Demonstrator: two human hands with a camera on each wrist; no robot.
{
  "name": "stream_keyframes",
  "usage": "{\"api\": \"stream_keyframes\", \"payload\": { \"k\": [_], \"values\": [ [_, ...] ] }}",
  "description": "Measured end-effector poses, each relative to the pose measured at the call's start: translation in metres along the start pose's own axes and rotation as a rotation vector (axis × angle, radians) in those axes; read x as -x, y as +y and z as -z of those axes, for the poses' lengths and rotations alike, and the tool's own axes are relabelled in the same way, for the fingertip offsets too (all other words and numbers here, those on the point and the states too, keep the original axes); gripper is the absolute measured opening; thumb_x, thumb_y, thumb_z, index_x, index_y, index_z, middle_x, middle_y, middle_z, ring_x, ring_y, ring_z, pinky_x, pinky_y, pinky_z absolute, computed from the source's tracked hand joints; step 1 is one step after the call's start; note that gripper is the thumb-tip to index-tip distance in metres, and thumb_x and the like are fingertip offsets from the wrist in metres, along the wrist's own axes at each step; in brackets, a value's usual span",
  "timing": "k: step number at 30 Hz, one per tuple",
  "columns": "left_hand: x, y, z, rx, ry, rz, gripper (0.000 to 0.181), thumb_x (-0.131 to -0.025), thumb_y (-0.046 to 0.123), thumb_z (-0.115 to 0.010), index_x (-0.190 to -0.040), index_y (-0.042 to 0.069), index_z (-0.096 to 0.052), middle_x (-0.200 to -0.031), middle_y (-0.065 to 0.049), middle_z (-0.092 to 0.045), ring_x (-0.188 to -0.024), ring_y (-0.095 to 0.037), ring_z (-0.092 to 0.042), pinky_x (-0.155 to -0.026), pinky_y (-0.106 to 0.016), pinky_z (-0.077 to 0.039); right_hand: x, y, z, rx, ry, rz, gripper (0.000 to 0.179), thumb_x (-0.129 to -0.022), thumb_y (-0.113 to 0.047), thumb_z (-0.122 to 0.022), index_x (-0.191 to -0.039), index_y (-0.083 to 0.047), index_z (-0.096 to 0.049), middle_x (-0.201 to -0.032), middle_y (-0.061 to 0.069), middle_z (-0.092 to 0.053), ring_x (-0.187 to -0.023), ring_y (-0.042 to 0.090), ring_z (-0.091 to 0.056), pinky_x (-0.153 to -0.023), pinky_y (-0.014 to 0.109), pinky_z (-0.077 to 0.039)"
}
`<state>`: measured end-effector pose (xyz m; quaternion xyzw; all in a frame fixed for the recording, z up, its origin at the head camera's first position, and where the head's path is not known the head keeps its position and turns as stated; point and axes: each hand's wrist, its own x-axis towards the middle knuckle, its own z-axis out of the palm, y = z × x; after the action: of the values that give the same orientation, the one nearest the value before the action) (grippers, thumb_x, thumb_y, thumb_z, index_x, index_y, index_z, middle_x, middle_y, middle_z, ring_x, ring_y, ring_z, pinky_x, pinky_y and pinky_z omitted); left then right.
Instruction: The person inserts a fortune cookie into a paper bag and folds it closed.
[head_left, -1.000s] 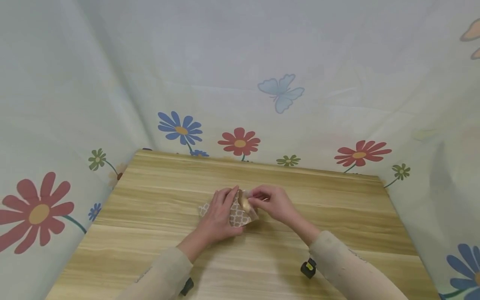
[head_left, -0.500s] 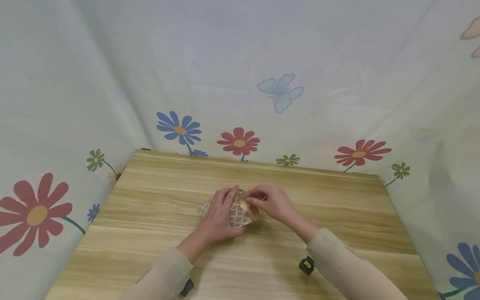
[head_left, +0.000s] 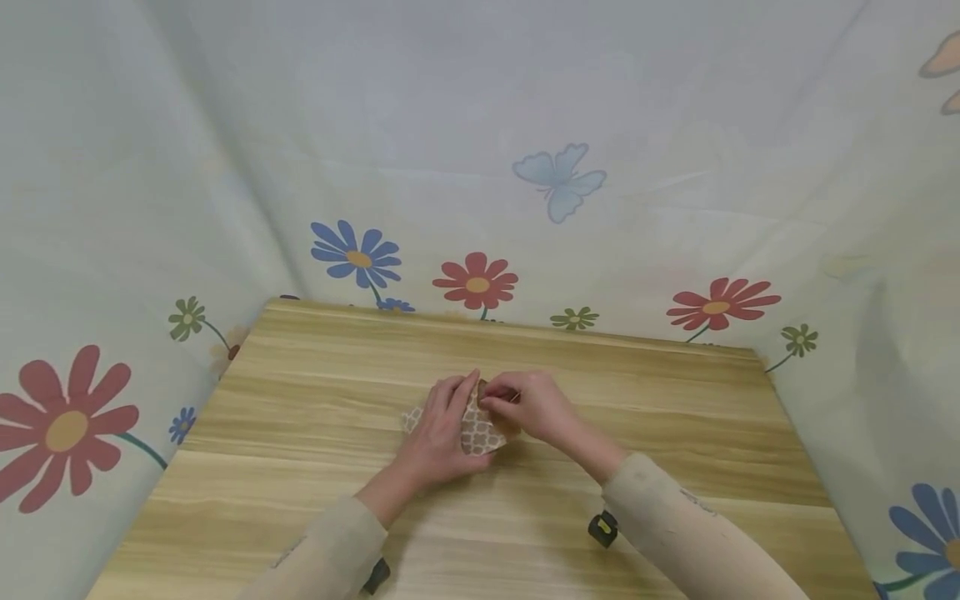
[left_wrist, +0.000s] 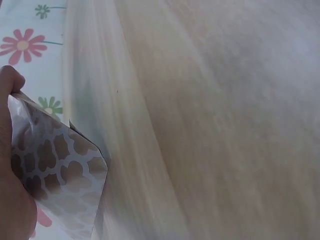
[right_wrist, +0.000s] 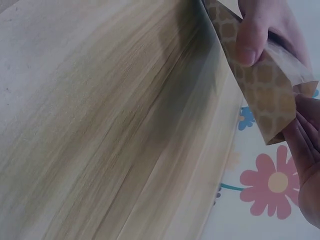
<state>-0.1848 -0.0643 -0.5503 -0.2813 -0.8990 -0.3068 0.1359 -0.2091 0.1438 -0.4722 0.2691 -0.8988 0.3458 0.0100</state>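
A small brown paper bag (head_left: 480,432) with a white lattice pattern lies on its side above the table. My left hand (head_left: 435,433) grips it from the left, thumb on the near side, fingers over the far side. In the left wrist view, the bag (left_wrist: 60,170) fans out from that hand (left_wrist: 15,200). My right hand (head_left: 542,407) is at the bag's right-hand mouth, thumb and fingers close together. The right wrist view has these fingers (right_wrist: 302,145) reaching into the mouth of the bag (right_wrist: 262,90). Their tips are hidden, so whatever they hold cannot be seen.
The wood-grain table (head_left: 315,358) extends around both hands. Patterned cloth (head_left: 637,125) with flowers and a butterfly rises behind it and at both sides. Black wrist devices (head_left: 603,528) hang below both sleeves.
My right hand has moved slightly left, deeper into the bag's mouth. A shiny gold patch seen there earlier is now out of sight. The left hand keeps its grip.
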Motion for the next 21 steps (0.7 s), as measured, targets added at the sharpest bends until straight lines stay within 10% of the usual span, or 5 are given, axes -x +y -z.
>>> {"api": "stream_keyframes", "payload": {
  "k": [12, 21],
  "values": [
    [0.001, 0.002, 0.009, 0.077, 0.044, 0.077, 0.13, -0.065, 0.038, -0.101, -0.168, 0.014, -0.026, -0.153, -0.016, -0.04, -0.136, -0.032, -0.045, -0.112, -0.053, -0.05, 0.018, 0.01, 0.028, -0.093, 0.107, -0.096, 0.02, -0.093, -0.017, -0.085, -0.11, -0.006, -0.081, -0.098, 0.004, -0.081, -0.084, 0.014, -0.076, -0.074, 0.027, -0.063],
    [-0.005, 0.008, 0.003, 0.146, 0.133, 0.081, 0.129, -0.064, 0.034, -0.101, -0.167, 0.011, -0.028, -0.152, -0.017, -0.041, -0.132, -0.032, -0.046, -0.107, -0.054, -0.053, 0.021, 0.012, 0.032, -0.136, -0.036, -0.133, 0.017, -0.1, -0.023, -0.078, -0.11, -0.01, -0.081, -0.095, -0.002, -0.08, -0.079, 0.008, -0.073, -0.073, 0.028, -0.063]
  ]
}}
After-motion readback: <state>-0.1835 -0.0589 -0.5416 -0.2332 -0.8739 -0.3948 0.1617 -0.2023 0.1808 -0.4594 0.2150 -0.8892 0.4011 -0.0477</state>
